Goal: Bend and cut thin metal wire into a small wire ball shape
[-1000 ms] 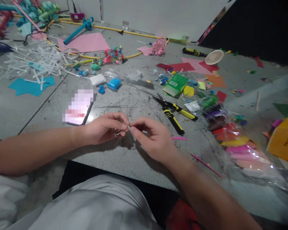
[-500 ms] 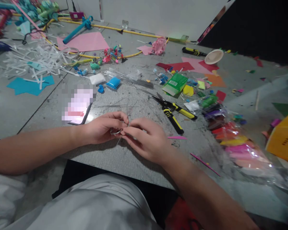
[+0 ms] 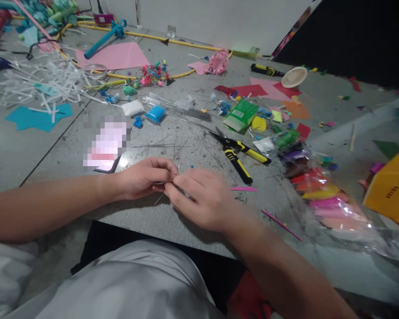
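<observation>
"So, where are the hands, going by the yellow-and-black pliers (image 3: 232,144)?"

"Both are left of the pliers and nearer the person. The left hand (image 3: 145,178) pinches a thin wire (image 3: 159,198) between thumb and fingers. The right hand (image 3: 202,197) is curled in against it, fingertips touching the left ones."

"Is that how it was a second ago?"

"Not quite. Then they met only at the very tips, and loops of wire showed inside the left hand. Now the right has moved further left and lower, overlapping those fingertips, and the loops are mostly hidden. A wire end pokes out below the fingers, toward the person."

"Does the right hand grip the wire too?"

"I can't tell. It's blurred, and the fingertips overlap."

"Anything else different?"

"A small blue speck (image 3: 192,166) shows left of the pliers, just past the right hand. It didn't show a second ago. Otherwise the things on the table (image 3: 133,217) lie as they did, only a touch further left in view: the phone (image 3: 108,144) well left of the pliers, the green packet (image 3: 241,116) just beyond them, the blue packet (image 3: 155,114) beyond and to the left, and a pink strip (image 3: 244,189) just on the near side."
</observation>
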Demonstrator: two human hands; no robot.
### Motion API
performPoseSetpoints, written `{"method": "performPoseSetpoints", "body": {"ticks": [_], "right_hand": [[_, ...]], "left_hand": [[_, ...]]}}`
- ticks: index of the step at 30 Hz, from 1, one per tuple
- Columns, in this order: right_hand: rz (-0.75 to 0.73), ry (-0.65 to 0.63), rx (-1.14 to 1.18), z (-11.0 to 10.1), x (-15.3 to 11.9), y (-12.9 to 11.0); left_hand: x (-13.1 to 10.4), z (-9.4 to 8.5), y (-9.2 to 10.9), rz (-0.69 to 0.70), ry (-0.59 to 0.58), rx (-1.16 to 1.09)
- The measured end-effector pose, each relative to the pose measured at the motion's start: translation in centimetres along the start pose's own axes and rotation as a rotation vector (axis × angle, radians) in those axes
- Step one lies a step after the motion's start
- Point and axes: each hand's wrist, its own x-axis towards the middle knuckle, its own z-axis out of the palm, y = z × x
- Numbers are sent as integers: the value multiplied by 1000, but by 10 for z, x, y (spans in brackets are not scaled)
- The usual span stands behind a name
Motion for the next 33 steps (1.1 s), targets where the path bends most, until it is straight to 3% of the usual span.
{"method": "performPoseSetpoints", "body": {"ticks": [3,6,12,20,28,33], "right_hand": [[-39,44,-26,4,-2,-2],[27,105,9,9,-6,0],[-16,315,83,11,-11,3],[90,527,187,29,-3,8],[468,457,537,33,-1,4],[568,412,733,34,-2,3]], "left_hand": [[0,1,0,0,-3,23],[0,0,-1,32,-10,28],[-1,-4,1,51,-40,24],[-4,-1,3,80,1,51],[-4,-6,-7,219,41,230],[-2,-12,-9,223,34,288]]}}
